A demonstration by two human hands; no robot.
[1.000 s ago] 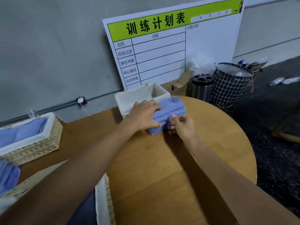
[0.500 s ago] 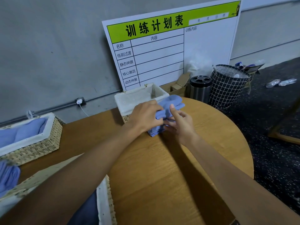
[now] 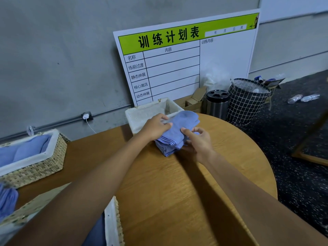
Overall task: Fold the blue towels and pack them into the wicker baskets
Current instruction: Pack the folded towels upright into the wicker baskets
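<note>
A folded blue towel (image 3: 179, 132) is held between both hands, its near end on the round wooden table (image 3: 177, 192) and its far end raised toward the white-lined wicker basket (image 3: 142, 112) just behind it. My left hand (image 3: 156, 126) grips the towel's left side from above. My right hand (image 3: 198, 142) holds its right side, thumb on top and fingers underneath. The basket behind looks to hold nothing.
A wicker basket (image 3: 44, 164) with blue towels stands at the table's left. Another basket (image 3: 111, 224) sits at the near left under my left arm. More blue cloth (image 3: 7, 199) lies at the far left edge. A planning board (image 3: 186, 64), metal canister (image 3: 217, 103) and grid bin (image 3: 246, 102) stand behind.
The towel went from lying flat on the table to being bunched and tilted up toward the basket. My right hand shifted from the near edge to the towel's right side.
</note>
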